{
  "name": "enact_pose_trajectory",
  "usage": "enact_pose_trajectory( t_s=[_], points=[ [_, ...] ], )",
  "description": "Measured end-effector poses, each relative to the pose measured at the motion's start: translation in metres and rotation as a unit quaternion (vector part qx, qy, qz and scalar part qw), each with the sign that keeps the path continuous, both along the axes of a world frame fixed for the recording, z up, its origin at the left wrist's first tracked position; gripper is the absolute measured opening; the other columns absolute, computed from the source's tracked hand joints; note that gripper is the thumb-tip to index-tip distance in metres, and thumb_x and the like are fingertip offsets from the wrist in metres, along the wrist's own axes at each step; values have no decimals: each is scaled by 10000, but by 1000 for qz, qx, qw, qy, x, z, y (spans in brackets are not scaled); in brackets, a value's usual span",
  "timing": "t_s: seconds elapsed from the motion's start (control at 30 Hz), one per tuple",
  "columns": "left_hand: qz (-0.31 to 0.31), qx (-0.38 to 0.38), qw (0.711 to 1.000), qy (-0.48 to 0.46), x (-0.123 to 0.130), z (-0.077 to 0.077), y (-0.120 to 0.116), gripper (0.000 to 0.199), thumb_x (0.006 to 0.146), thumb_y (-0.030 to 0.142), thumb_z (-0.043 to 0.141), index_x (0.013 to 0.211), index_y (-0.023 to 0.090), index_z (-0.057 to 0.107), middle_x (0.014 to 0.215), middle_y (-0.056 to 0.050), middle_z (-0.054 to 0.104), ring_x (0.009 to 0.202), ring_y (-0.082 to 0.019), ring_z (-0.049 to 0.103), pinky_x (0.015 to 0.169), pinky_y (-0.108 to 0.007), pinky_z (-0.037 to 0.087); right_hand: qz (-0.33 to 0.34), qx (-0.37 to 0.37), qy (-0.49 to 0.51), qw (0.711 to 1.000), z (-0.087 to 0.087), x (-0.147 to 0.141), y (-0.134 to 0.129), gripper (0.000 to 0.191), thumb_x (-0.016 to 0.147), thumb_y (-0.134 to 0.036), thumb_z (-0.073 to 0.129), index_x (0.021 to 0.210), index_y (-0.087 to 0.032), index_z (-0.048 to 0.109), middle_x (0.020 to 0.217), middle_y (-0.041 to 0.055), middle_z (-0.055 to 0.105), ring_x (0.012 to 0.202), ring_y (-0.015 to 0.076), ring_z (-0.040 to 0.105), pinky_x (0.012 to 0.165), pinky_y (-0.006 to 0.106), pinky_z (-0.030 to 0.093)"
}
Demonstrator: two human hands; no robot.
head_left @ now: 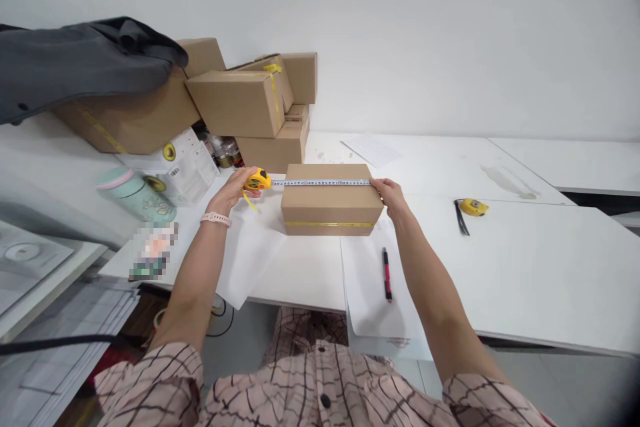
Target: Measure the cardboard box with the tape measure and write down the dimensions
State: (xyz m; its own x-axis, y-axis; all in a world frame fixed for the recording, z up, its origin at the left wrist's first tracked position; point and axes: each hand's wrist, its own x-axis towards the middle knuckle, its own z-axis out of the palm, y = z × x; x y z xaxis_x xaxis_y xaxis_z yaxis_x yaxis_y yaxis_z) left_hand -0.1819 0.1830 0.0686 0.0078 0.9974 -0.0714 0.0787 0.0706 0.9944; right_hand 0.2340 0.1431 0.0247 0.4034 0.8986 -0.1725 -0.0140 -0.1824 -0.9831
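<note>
Fingers of the left hand (233, 191) are wrapped around the yellow case of the tape measure (257, 179), and from them the thin blade (325, 183) is stretched across to the fingers of the right hand (393, 197). Directly between the two sets of fingers the cardboard box (333, 198) is spanned along its top. At its right edge the blade's end is met by the right fingertips; whether it is pinched or merely pressed there cannot be told from this view. The case can be judged hard, light and best gripped around its body, clear of the blade's mouth. The blade is likely springy and easily buckled, so it is better taken at its tip. The box seems light and fairly stiff, though dentable, and would best be held by both ends.
</note>
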Motion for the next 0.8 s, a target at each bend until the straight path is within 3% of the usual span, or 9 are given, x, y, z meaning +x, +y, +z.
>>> enact_pose_trajectory(
  t_s=[0.17,0.33,0.5,0.6,0.67,0.73,0.8],
  points=[
    [2,1,1000,4,-2,-2,1,419,753,479,750,971,140,635,918,-101,711,764,-201,699,538,-271,583,2,-9,-20,1000,-3,5,3,341,641,-417,788,653,-215,514,711,17,600,662,152,528,569,295,409],
    [9,-10,1000,7,-1,-5,0,408,760,480,738,967,146,624,865,-91,714,630,-180,675,534,-308,583,8,4,-63,998,-7,7,6,353,674,-434,766,597,-217,499,635,14,553,629,149,492,584,305,398],
    [10,3,1000,10,8,11,-12,417,753,466,750,980,137,633,877,-103,728,682,-200,699,549,-297,564,12,9,-126,992,-8,11,9,330,717,-425,728,588,-215,509,611,4,523,624,145,458,591,302,368],
    [-21,35,999,9,16,27,-40,505,743,476,772,1089,143,615,909,-103,742,716,-209,716,589,-299,571,7,31,-155,987,4,18,10,296,750,-425,703,624,-212,540,617,-7,500,640,146,436,604,300,357],
    [-53,51,997,0,27,29,-72,591,750,473,777,1214,164,582,956,-93,745,715,-197,716,625,-310,587,-7,84,-150,985,17,20,10,302,788,-465,668,666,-219,543,635,-16,477,659,150,423,623,298,366],
    [-108,31,993,-25,48,19,-111,654,750,474,781,1289,184,550,970,-86,737,642,-174,691,605,-316,587,-10,146,-147,978,30,16,14,321,832,-506,619,698,-229,526,693,-7,500,710,164,450,676,304,399],
    [-176,-33,980,-89,81,-1,-150,690,752,500,777,1329,228,513,987,-93,723,607,-176,687,581,-333,590,31,194,-173,965,40,3,21,308,860,-505,587,727,-232,541,803,18,570,823,190,506,784,328,433]
  ],
)
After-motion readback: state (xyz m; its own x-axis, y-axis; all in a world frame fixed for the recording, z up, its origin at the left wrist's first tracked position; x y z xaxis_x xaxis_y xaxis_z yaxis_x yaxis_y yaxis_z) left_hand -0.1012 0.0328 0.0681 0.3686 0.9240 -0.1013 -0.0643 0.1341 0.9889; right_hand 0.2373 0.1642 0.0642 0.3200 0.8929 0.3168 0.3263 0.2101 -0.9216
